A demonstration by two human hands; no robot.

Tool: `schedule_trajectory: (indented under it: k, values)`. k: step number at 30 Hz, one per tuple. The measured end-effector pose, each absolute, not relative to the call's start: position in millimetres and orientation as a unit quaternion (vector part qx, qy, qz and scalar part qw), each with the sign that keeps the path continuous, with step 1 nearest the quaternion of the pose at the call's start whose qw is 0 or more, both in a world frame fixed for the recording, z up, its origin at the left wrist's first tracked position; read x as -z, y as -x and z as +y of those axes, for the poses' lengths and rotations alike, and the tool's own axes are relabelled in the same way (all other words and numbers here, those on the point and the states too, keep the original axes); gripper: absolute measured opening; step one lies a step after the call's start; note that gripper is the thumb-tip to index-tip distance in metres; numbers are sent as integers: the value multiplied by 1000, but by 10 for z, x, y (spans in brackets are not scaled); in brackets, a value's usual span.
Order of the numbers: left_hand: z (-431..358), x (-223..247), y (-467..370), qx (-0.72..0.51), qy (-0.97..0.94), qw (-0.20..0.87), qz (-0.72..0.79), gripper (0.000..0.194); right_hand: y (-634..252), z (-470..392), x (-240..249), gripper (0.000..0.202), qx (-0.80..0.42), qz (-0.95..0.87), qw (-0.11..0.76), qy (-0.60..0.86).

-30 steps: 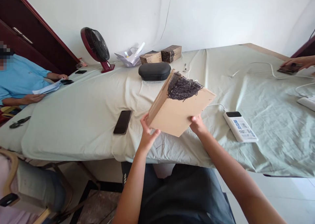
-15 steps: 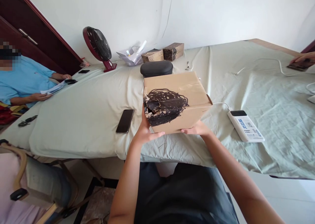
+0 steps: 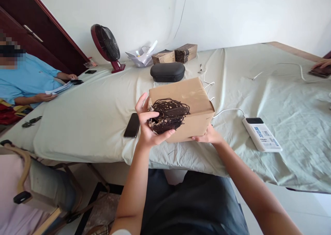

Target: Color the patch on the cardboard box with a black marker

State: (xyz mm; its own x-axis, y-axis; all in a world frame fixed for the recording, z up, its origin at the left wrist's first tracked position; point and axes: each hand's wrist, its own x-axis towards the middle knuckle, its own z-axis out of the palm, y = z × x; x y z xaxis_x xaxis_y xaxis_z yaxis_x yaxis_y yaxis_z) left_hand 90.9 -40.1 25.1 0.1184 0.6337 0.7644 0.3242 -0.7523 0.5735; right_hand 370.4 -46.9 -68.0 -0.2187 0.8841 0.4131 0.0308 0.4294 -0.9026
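Between my two hands is a brown cardboard box (image 3: 198, 107), tilted, with a dark scribbled patch and a torn, ragged corner on its left. My left hand (image 3: 151, 126) grips that left end; its thumb lies along the front and one finger presses at the torn corner. From below, my right hand (image 3: 207, 135) supports the right end, its thumb on the lower front edge and its other fingers hidden by the box. A black phone (image 3: 132, 125) lies on the cloth just left of my left hand. Behind the box sits a black zip case (image 3: 167, 72).
A white power bank (image 3: 263, 136) with a cable lies to the right on the cloth-covered table (image 3: 90, 124). Toward the wall stand a fan (image 3: 107, 45), a plastic basket (image 3: 141, 60) and two small boxes (image 3: 186, 52). A person (image 3: 28, 80) holds papers at left; another hand (image 3: 322, 64) shows far right.
My left hand has shifted up around the box's torn left end, one finger now over the dark patch. The box has moved slightly down and left, uncovering more of the black case.
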Motion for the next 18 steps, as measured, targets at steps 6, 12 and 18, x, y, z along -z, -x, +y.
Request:
schedule_trajectory:
  k: [6,12,18]
  values:
    - [-351,-184,-806,-571,-753,116,307,71,-3737,-432,740,134,-398,-669,522,348]
    - [-425,-305,-648,-564,-764,153,272,65,-3785,-390,717,125,-364,-710,513,318]
    - [-396,-517,-385,-364,-836,233,338,126,-3878,-445,539,90,-287,-758,500,304]
